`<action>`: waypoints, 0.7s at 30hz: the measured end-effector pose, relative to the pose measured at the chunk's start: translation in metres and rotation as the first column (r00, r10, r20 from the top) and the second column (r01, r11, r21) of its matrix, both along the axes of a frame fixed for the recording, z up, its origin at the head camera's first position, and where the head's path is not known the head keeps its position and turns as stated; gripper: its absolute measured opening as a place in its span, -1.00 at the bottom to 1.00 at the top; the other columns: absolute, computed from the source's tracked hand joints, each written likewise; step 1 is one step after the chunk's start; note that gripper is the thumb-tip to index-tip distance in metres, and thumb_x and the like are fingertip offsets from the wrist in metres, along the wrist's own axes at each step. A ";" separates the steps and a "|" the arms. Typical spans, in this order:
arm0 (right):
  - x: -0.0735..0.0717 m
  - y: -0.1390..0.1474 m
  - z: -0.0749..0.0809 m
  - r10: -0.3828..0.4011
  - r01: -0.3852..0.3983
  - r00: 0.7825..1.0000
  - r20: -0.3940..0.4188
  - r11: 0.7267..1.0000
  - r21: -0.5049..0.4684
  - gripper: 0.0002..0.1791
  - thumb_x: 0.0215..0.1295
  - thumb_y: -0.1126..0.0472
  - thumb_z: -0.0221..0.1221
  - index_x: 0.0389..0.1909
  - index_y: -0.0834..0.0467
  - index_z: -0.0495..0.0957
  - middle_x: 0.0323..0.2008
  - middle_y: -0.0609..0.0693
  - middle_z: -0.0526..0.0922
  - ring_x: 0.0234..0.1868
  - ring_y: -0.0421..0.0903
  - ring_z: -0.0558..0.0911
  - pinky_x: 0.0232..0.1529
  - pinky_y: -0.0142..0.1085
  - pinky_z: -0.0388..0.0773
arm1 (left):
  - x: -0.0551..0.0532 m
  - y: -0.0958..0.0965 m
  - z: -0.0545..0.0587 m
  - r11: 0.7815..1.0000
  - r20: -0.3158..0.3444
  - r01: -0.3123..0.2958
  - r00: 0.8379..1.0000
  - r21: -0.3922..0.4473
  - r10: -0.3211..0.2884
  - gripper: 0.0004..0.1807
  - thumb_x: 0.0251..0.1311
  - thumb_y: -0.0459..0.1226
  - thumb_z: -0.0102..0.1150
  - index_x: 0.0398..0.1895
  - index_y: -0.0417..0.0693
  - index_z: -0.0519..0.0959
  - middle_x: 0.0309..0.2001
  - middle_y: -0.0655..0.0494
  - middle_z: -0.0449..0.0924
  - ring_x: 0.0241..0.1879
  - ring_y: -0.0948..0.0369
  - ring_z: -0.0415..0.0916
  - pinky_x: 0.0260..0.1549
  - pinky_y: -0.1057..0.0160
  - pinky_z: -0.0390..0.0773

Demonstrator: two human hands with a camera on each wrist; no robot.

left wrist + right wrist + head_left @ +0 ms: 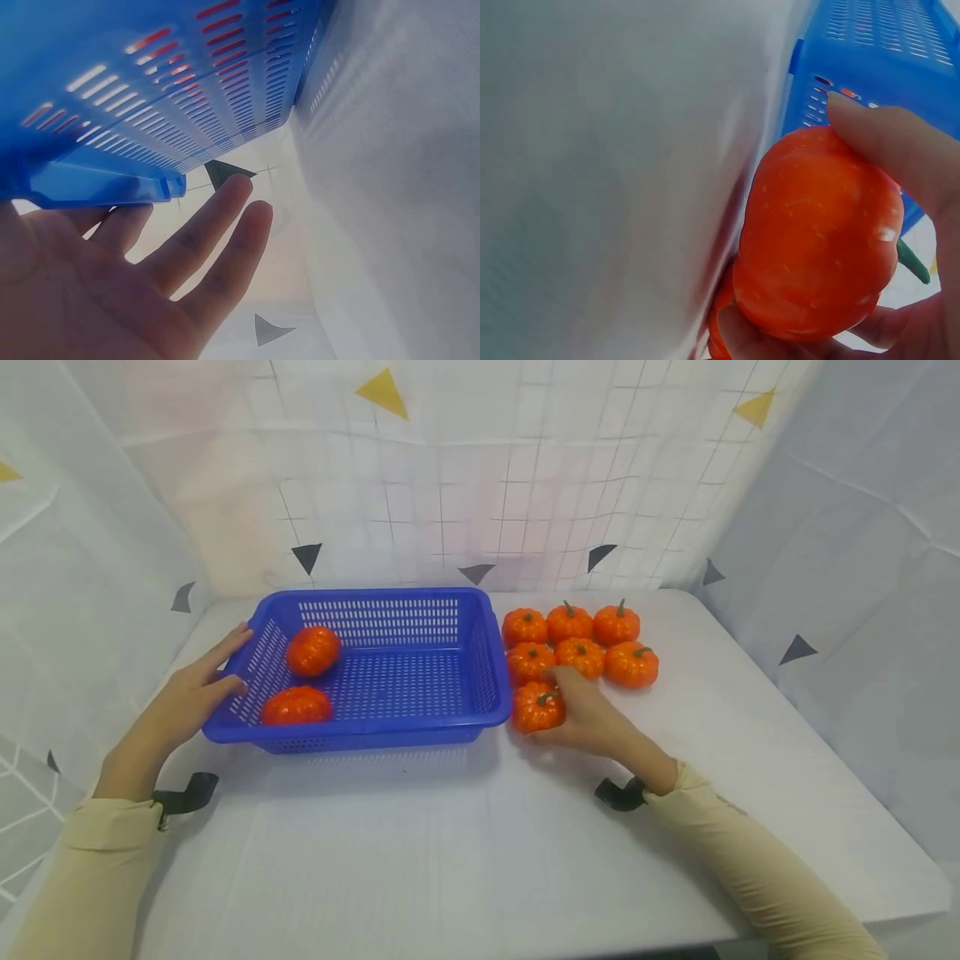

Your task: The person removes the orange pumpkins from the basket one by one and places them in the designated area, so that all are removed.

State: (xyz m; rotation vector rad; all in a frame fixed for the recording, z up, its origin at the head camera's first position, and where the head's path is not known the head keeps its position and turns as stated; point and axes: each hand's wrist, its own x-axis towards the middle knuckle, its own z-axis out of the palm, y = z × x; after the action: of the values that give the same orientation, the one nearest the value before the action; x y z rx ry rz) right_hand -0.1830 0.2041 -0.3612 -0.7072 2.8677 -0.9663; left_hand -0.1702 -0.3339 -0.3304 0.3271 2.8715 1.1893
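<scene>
A blue plastic basket [405, 731] with slotted sides holds two small orange pumpkins, one toward the back [312, 651] and one near the front wall [297, 705]. My left hand [185, 697] rests at its left rim; in the left wrist view two fingers [217, 259] stretch out straight below the rim. Just right of the basket, my right hand [592, 718] grips the front pumpkin [537, 708] between thumb and fingers. Seen from the right wrist, this pumpkin [817, 232] shows its smooth underside, its green stem pointing away.
Behind the gripped pumpkin, several more pumpkins stand in two rows, including one at the back [569, 622] and one at the right end [632, 664]. All stand on a white table [375, 843]. Patterned cloth [450, 468] hangs behind and along both sides.
</scene>
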 end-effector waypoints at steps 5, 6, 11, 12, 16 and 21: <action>-0.001 0.000 -0.003 0.002 -0.003 1.000 0.010 1.000 0.009 -0.14 0.03 0.19 0.56 0.30 0.34 0.34 0.13 0.20 0.52 0.16 0.16 0.52 0.22 0.09 0.53 | 0.000 0.000 0.000 1.000 -0.005 0.001 1.000 0.009 -0.001 -0.22 0.55 -0.24 -0.12 0.73 0.16 -0.15 0.69 -0.02 -0.31 0.54 -0.42 -0.23 0.28 -0.61 -0.07; -0.002 0.000 -0.003 0.002 -0.002 1.000 0.010 1.000 0.010 -0.14 0.03 0.18 0.56 0.29 0.34 0.34 0.12 0.21 0.52 0.15 0.16 0.52 0.21 0.09 0.53 | 0.000 0.000 0.000 1.000 -0.004 0.001 1.000 0.010 -0.001 -0.22 0.55 -0.23 -0.12 0.73 0.17 -0.15 0.69 -0.02 -0.31 0.55 -0.42 -0.23 0.29 -0.61 -0.08; -0.005 0.002 -0.004 -0.010 0.010 0.999 0.032 1.000 0.024 -0.14 0.05 0.15 0.57 0.30 0.32 0.33 0.11 0.20 0.53 0.13 0.15 0.53 0.20 0.08 0.54 | 0.000 0.000 0.001 1.000 -0.001 -0.008 1.000 0.010 0.008 -0.22 0.54 -0.22 -0.12 0.72 0.18 -0.16 0.69 -0.03 -0.31 0.56 -0.39 -0.27 0.29 -0.61 -0.12; -0.006 0.002 -0.004 -0.013 0.012 0.999 0.043 1.000 0.027 -0.13 0.06 0.14 0.57 0.30 0.32 0.33 0.11 0.20 0.53 0.13 0.16 0.53 0.20 0.08 0.54 | 0.001 0.000 0.001 1.000 -0.001 -0.008 1.000 0.009 0.008 -0.22 0.55 -0.22 -0.12 0.72 0.18 -0.16 0.69 -0.03 -0.32 0.56 -0.39 -0.27 0.29 -0.61 -0.12; -0.006 0.004 -0.001 -0.014 0.010 0.997 0.080 0.998 0.054 -0.07 0.05 0.05 0.58 0.33 0.33 0.31 0.13 0.20 0.53 0.14 0.16 0.54 0.20 0.09 0.55 | 0.001 -0.001 0.000 1.000 0.006 -0.008 1.000 0.015 0.008 -0.22 0.55 -0.22 -0.12 0.72 0.17 -0.16 0.69 -0.02 -0.32 0.55 -0.42 -0.25 0.28 -0.61 -0.10; -0.003 0.008 0.014 -0.026 0.019 0.997 0.078 0.996 0.083 0.05 -0.01 -0.08 0.61 0.37 0.32 0.30 0.16 0.22 0.53 0.15 0.19 0.54 0.18 0.10 0.56 | -0.001 -0.001 -0.002 1.000 0.003 -0.002 1.000 0.014 0.002 -0.22 0.54 -0.24 -0.12 0.73 0.16 -0.15 0.69 -0.02 -0.32 0.55 -0.42 -0.24 0.29 -0.60 -0.08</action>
State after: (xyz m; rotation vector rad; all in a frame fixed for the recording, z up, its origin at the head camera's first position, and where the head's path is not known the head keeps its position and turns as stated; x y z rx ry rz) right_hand -0.1864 0.2117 -0.3476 -0.6168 2.8336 -0.8526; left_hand -0.1712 -0.3351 -0.3322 0.3224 2.8634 1.2095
